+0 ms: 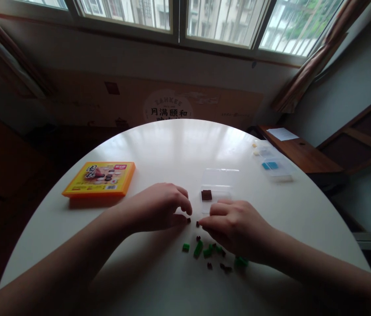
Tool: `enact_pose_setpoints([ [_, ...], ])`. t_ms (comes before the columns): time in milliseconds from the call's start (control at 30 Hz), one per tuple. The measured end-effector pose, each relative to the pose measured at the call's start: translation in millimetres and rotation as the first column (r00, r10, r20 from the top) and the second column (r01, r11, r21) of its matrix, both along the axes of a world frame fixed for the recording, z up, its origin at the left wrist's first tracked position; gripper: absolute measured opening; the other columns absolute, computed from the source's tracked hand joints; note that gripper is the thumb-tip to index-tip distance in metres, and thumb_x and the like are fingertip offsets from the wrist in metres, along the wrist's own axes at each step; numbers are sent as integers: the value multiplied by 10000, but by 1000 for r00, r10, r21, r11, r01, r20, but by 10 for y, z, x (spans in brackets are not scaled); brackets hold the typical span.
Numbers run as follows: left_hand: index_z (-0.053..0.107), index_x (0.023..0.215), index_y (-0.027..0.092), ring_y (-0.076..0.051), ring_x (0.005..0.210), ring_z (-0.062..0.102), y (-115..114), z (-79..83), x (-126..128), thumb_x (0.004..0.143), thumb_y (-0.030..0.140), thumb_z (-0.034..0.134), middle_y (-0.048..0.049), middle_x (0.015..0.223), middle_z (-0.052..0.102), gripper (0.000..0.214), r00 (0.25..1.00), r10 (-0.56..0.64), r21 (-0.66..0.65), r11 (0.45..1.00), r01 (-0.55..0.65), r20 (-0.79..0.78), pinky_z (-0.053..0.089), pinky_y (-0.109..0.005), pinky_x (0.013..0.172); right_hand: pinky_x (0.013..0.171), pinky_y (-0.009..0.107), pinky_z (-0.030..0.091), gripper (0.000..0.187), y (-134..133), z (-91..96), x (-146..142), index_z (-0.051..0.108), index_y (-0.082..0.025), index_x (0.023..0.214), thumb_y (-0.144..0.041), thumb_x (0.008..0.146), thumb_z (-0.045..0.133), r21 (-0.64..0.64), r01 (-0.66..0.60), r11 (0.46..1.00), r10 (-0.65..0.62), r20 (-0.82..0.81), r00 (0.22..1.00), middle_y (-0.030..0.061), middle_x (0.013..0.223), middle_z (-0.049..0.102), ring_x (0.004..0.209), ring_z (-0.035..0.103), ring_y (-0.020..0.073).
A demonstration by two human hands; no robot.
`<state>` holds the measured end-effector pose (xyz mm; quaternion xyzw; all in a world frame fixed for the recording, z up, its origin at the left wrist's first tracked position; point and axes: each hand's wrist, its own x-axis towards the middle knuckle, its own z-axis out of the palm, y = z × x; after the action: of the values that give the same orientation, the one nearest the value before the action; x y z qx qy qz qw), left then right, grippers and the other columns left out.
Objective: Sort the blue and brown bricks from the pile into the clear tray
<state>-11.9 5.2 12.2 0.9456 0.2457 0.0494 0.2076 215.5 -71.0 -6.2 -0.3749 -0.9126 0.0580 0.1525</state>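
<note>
My left hand (pixel 164 207) is curled low over the white table, with a small dark brown toy brick (pixel 188 220) between its thumb and index fingertip. Facing it, my right hand (pixel 236 224) is closed in a pinch, and another small brown brick (pixel 197 224) shows at its fingertips. A narrow gap separates the two bricks. Below the hands lie loose pieces: a green brick (pixel 186 247), a longer green brick (pixel 198 249), a brown piece (pixel 209 266) and several others, some partly hidden by my right hand. Behind that hand, an opened clear plastic case (pixel 220 177) contains a brown studded block (pixel 206 195).
A yellow-orange board game box (pixel 98 179) lies at the left on the round white table (pixel 179 145). Toward the right edge stand clear containers (pixel 279 169) with a blue piece (pixel 270 165). Beyond is a wooden desk (pixel 307 153) with paper (pixel 283 134).
</note>
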Motion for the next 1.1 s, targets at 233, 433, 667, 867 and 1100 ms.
enact_pose_setpoints([
  [233,745,837,255,-108,639,615,-10,4,14,789,224,695,17,828,701,76,1000,-12,22,1000,12,-12,424,-205,586,557,278,265,225,23,-30,-92,683,-216,765,-266,922,529,-26,94,995,-93,23,995,-8,713,619,631,488,122],
  [433,740,797,257,-121,673,631,-56,3,48,774,201,693,22,816,702,76,999,-9,50,999,11,-42,432,-225,634,551,283,250,233,12,-67,-121,672,-208,706,-273,897,553,-30,117,993,-116,26,993,-10,689,620,619,488,122],
  [667,734,784,248,-120,672,632,-80,41,78,755,140,656,28,808,700,137,997,5,59,998,0,-80,431,-223,630,532,278,222,203,-5,-50,-132,620,-196,647,-207,844,572,3,103,995,-103,46,994,-12,668,603,597,452,120],
  [867,730,798,250,-126,689,643,-70,18,68,756,136,636,20,835,705,154,998,12,57,998,-8,-68,439,-223,646,530,283,222,220,-28,-35,-110,638,-200,665,-242,868,566,-2,93,996,-93,71,993,-5,682,623,606,462,127],
  [1100,734,794,252,-122,670,638,-66,14,75,764,137,625,23,826,704,162,997,23,63,998,-18,-80,438,-224,633,525,283,243,230,-29,-53,-119,635,-194,643,-231,864,583,0,77,997,-77,63,995,-8,671,625,601,480,123],
])
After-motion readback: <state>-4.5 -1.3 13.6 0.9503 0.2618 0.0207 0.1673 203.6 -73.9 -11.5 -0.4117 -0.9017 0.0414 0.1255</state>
